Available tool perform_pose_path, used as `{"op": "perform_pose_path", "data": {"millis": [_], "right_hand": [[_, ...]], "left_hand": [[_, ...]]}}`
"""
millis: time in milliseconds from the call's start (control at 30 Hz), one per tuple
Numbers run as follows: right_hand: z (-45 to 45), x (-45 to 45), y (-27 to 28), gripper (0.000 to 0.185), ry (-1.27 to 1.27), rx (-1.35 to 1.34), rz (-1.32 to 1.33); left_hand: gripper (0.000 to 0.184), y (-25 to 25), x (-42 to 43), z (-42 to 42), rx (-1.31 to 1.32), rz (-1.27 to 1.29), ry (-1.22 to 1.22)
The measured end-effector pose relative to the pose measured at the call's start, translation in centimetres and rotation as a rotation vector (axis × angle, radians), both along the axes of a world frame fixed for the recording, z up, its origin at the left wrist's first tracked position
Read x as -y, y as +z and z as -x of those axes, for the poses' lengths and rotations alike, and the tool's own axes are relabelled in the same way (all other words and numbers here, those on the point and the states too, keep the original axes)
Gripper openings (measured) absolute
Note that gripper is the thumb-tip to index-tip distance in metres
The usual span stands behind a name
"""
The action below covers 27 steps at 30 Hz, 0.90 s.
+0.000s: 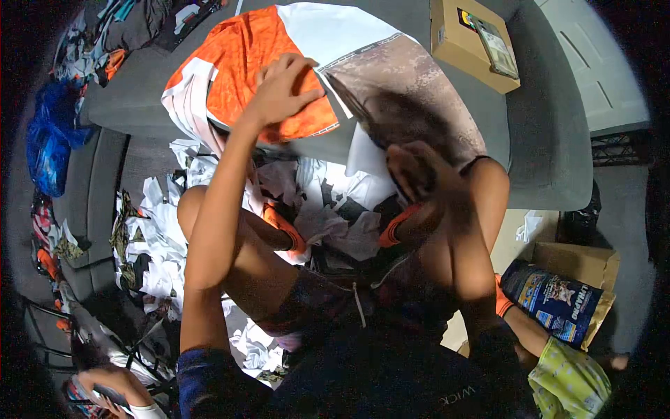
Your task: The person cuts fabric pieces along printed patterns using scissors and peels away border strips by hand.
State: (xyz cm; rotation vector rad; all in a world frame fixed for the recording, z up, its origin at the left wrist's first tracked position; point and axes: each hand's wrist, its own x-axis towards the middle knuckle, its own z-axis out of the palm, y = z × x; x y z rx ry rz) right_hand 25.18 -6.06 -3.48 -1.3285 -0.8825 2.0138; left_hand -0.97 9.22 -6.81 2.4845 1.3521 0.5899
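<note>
My left hand (286, 91) lies with fingers spread on the orange patterned fabric (241, 52), near its printed edge. My right hand (419, 171) is lower and to the right, blurred by motion, by the near edge of the tan camouflage fabric (412, 84); its fingers look curled, and what they hold, if anything, is unclear. White fabric (335, 24) joins the orange and tan pieces at the top. The cloth is spread over the grey sofa seat, with a white part hanging between my knees.
Fabric scraps (164, 244) cover the floor around my legs. A cardboard box (453, 42) with a packet stands on the sofa. Blue plastic (52, 146) is at left. Another person's sleeved arm (565, 377) is lower right, near a dark bag (551, 300); another person's hand (115, 384) is lower left.
</note>
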Motion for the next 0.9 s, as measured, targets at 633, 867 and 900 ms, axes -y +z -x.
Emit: {"op": "perform_pose_path", "data": {"millis": [633,867,900], "right_hand": [[-2.5,-2.3,-0.4,0.035,0.368,0.75,-0.557],[-1.9,-4.8,-0.9,0.02,0.24,0.585,-0.363],[-2.2,-5.2,-1.6,0.018,0.228,0.536,-0.364]], "left_hand": [[0.013,-1.6,3.7,-2.4,0.225,-0.224,0.048],[0.012,-1.2,3.5,-2.5,0.119,-0.297,0.093],[0.012,-1.3,3.5,-2.4,0.104,-0.298,0.092]]}}
